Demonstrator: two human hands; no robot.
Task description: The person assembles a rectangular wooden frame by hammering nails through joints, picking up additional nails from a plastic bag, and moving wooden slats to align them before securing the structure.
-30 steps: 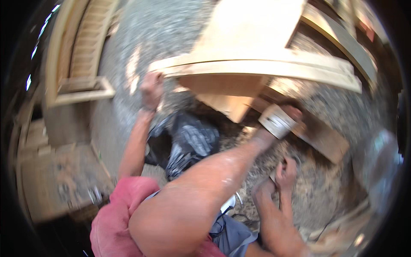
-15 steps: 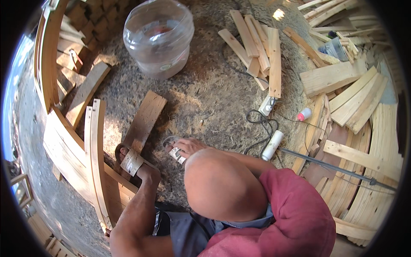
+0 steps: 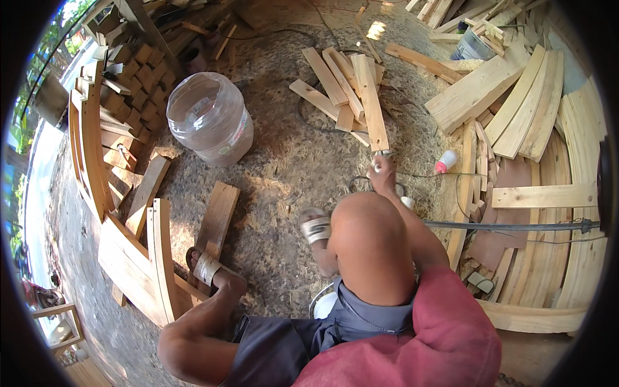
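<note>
My right hand (image 3: pixel 383 177) reaches forward past my bent knee. Its fingers are closed around a small white plug (image 3: pixel 377 168), partly hidden by them, at the near end of a pale plank (image 3: pixel 371 106). A black cord (image 3: pixel 358 183) loops beside the wrist and runs behind my knee. Just by the forearm shows the end of a white bottle (image 3: pixel 407 202). My left hand is out of the picture. At the left, a curved wooden piece (image 3: pixel 162 258) stands against wide curved boards (image 3: pixel 126 258).
A clear plastic-covered tub (image 3: pixel 219 138) stands ahead on the left. A brown board (image 3: pixel 218 219) lies by my left sandal. Stacked planks (image 3: pixel 525 122) fill the right side, near a white and pink bottle (image 3: pixel 445 161) and a long metal bar (image 3: pixel 509 225).
My right hand has moved from beside my right foot forward and right to the plug. The left fingertips, earlier at the curved wood, have left view. The view has shifted.
</note>
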